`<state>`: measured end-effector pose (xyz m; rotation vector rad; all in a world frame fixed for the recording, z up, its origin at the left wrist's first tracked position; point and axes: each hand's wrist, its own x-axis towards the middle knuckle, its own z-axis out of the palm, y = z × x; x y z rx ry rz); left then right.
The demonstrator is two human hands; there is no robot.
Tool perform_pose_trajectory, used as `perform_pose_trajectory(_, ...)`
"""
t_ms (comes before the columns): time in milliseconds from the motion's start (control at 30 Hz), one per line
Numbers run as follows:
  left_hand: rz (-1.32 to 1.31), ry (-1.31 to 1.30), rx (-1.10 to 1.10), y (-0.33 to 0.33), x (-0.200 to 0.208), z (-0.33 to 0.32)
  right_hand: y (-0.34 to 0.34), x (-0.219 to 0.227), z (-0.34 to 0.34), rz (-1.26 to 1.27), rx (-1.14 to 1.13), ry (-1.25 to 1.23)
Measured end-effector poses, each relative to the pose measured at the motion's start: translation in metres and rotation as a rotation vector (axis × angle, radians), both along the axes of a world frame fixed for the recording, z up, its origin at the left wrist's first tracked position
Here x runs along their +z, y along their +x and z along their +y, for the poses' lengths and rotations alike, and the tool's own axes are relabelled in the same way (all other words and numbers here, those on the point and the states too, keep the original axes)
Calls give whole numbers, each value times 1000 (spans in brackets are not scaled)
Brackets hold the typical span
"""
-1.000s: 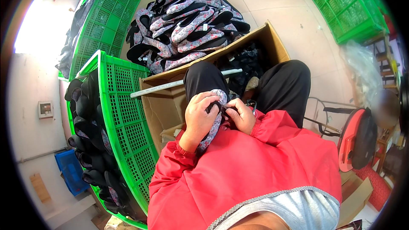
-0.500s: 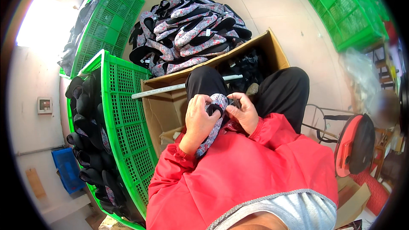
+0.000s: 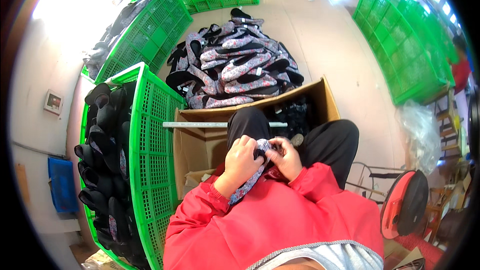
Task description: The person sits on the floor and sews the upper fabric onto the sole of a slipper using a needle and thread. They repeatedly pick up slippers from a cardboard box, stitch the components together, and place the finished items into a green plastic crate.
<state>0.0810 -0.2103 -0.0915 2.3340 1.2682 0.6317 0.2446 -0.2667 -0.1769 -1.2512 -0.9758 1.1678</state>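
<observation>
Both hands are at a floral cloth slipper (image 3: 244,188) with a black inside, held above my lap. My left hand (image 3: 241,159) is wrapped over its near side, the thumb at the black opening. My right hand (image 3: 285,159) pinches the slipper's far end with thumb and fingers. Part of the slipper lies hidden under the fingers. Just beyond my knees stands an open cardboard box (image 3: 202,146) with black items inside, too dark to name. A white rod (image 3: 195,125) lies across it.
Behind the box rises a pile of floral slippers (image 3: 245,65). A green crate (image 3: 155,170) filled with black slippers stands close on my left. More green crates (image 3: 395,45) are at the back and right. A red and black round-backed chair (image 3: 400,205) is at the right.
The whole view has shifted, so the hands, box and slipper pile sit lower in the picture. Both hands stay on the slipper, with only slight finger movement.
</observation>
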Motion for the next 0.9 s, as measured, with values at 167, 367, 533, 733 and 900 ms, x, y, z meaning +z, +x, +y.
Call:
perform_pose_trajectory(167,115,-14,-7,-3,5,20,0,25,6,-309,73,-52)
perform_pose_trajectory(367,215,69,-20,18,39,44,3,54,33,-555,-33,164)
perform_pose_trajectory(533,133,182,25,53,57,36,12,57,55,-559,-225,61)
perform_pose_trajectory(733,8,336,39,57,58,30,45,76,74,-549,-241,242)
perform_pose_trajectory(900,45,470,99,61,35,40,54,75,80,-790,-135,198)
